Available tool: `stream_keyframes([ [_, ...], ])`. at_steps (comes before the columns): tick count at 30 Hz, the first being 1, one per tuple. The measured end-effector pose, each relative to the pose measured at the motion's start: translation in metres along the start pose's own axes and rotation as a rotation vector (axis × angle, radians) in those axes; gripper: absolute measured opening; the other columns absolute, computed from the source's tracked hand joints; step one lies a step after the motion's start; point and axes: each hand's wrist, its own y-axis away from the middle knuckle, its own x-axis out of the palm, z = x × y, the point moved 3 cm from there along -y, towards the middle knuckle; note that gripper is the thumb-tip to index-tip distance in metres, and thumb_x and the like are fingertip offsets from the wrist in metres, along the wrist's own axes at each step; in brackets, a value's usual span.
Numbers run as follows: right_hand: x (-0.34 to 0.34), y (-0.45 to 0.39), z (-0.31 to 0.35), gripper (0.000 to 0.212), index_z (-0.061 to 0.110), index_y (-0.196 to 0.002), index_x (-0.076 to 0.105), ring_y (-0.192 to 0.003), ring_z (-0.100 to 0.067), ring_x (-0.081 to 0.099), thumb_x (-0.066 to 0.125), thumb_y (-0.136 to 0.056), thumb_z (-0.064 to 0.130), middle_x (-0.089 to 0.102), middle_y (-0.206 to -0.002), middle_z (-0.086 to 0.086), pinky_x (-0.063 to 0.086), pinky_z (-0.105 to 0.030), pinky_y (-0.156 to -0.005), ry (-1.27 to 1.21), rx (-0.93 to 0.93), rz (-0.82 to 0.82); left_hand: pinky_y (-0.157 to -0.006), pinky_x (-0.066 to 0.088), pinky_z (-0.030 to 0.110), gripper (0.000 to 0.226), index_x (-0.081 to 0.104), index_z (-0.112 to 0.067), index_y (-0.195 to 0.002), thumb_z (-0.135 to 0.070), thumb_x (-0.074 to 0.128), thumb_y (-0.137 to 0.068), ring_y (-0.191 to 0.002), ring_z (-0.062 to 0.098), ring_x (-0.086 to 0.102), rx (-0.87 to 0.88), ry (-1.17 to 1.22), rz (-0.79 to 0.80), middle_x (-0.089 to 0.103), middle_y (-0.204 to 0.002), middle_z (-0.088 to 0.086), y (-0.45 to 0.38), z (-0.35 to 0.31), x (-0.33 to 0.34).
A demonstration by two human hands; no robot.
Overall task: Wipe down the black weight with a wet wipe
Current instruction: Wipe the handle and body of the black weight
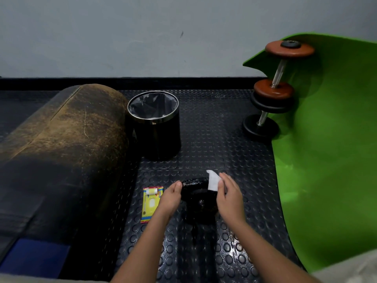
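The black weight (199, 198), a round plate, is tilted up off the studded black floor mat in the lower middle of the view. My left hand (170, 198) grips its left edge. My right hand (229, 198) holds a folded white wet wipe (213, 180) against the plate's upper right edge. Just left of my left hand, the yellow and red wet wipe packet (151, 204) lies flat on the mat.
A black bin (155, 125) with a liner stands behind the weight. A worn brown and black padded bench (61, 150) fills the left. A green mat (326, 150) curves up on the right, with a dumbbell (273, 88) beside it.
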Motion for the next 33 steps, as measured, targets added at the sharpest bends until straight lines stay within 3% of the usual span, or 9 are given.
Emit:
stream_keyframes([
  [3, 0.007, -0.011, 0.010, 0.039, 0.013, -0.138, 0.056, -0.137, -0.015, 0.041, 0.037, -0.106, 0.026, 0.054, -0.143, 0.000, 0.030, -0.029, -0.114, 0.055, 0.074, 0.019, -0.100, 0.028, 0.022, 0.048, 0.043, -0.015, -0.142, -0.039, 0.033, -0.102, -0.134, 0.018, 0.040, 0.002, -0.005, 0.001, 0.045, -0.145, 0.002, -0.001, 0.000, 0.000],
  [6, 0.014, -0.008, 0.026, 0.038, 0.016, -0.135, 0.060, -0.140, -0.014, 0.040, 0.040, -0.105, 0.026, 0.056, -0.142, 0.004, 0.024, -0.033, -0.120, 0.196, -0.165, 0.093, -0.099, 0.030, 0.023, 0.047, 0.046, -0.015, -0.140, -0.038, 0.034, -0.101, -0.130, 0.018, 0.044, -0.004, -0.004, -0.010, 0.049, -0.141, 0.003, -0.002, 0.001, 0.000],
  [10, 0.012, 0.004, 0.026, 0.032, 0.025, -0.129, 0.065, -0.132, -0.004, 0.046, 0.051, -0.101, 0.028, 0.060, -0.134, 0.014, 0.026, -0.025, -0.115, 0.222, -0.398, 0.106, -0.095, 0.032, 0.022, 0.045, 0.049, -0.016, -0.138, -0.037, 0.035, -0.101, -0.124, 0.015, 0.047, 0.005, 0.015, -0.009, 0.053, -0.137, 0.002, 0.000, -0.001, 0.001],
  [16, -0.006, -0.005, 0.008, 0.026, 0.023, -0.120, 0.068, -0.117, -0.002, 0.050, 0.050, -0.101, 0.024, 0.063, -0.121, 0.016, 0.042, -0.026, -0.103, 0.037, -0.148, -0.025, -0.103, 0.029, 0.025, 0.048, 0.042, -0.015, -0.143, -0.039, 0.034, -0.102, -0.135, 0.018, 0.039, 0.001, 0.020, 0.002, 0.044, -0.146, 0.002, 0.003, -0.003, -0.001],
  [19, -0.002, -0.012, 0.011, 0.031, 0.019, -0.125, 0.065, -0.116, -0.006, 0.050, 0.042, -0.103, 0.023, 0.062, -0.125, 0.009, 0.038, -0.021, -0.097, -0.006, 0.048, -0.014, -0.102, 0.028, 0.024, 0.049, 0.041, -0.015, -0.143, -0.039, 0.032, -0.102, -0.136, 0.018, 0.037, 0.007, 0.000, 0.008, 0.043, -0.146, 0.002, 0.005, -0.004, -0.001],
  [21, 0.005, -0.013, 0.017, 0.035, 0.014, -0.128, 0.063, -0.125, -0.012, 0.048, 0.039, -0.105, 0.024, 0.061, -0.131, 0.003, 0.036, -0.025, -0.104, 0.076, 0.030, 0.012, -0.098, 0.031, 0.024, 0.046, 0.044, -0.015, -0.140, -0.038, 0.032, -0.102, -0.129, 0.016, 0.043, 0.008, -0.005, 0.004, 0.049, -0.140, 0.000, 0.006, -0.006, -0.001],
  [25, 0.017, -0.001, 0.028, 0.038, 0.021, -0.137, 0.058, -0.143, -0.012, 0.035, 0.039, -0.105, 0.030, 0.053, -0.143, 0.009, 0.017, -0.032, -0.122, 0.267, -0.239, 0.126, -0.087, 0.030, 0.020, 0.039, 0.054, -0.017, -0.130, -0.034, 0.032, -0.103, -0.105, 0.007, 0.046, 0.032, 0.004, 0.000, 0.054, -0.116, -0.009, 0.008, -0.009, 0.000],
  [28, 0.010, 0.002, 0.023, 0.034, 0.026, -0.132, 0.062, -0.135, -0.007, 0.042, 0.045, -0.103, 0.030, 0.057, -0.137, 0.014, 0.026, -0.030, -0.118, 0.245, -0.346, 0.113, -0.089, 0.030, 0.019, 0.040, 0.054, -0.017, -0.131, -0.035, 0.033, -0.102, -0.109, 0.007, 0.047, 0.031, 0.001, 0.003, 0.055, -0.126, -0.007, 0.005, -0.004, 0.001],
  [33, -0.004, -0.008, 0.007, 0.030, 0.023, -0.124, 0.065, -0.118, -0.003, 0.051, 0.044, -0.103, 0.027, 0.060, -0.122, 0.016, 0.042, -0.024, -0.100, 0.037, -0.098, 0.015, -0.103, 0.028, 0.024, 0.049, 0.043, -0.016, -0.142, -0.040, 0.033, -0.101, -0.135, 0.017, 0.039, 0.008, -0.013, 0.009, 0.044, -0.146, 0.001, 0.001, 0.000, -0.001],
])
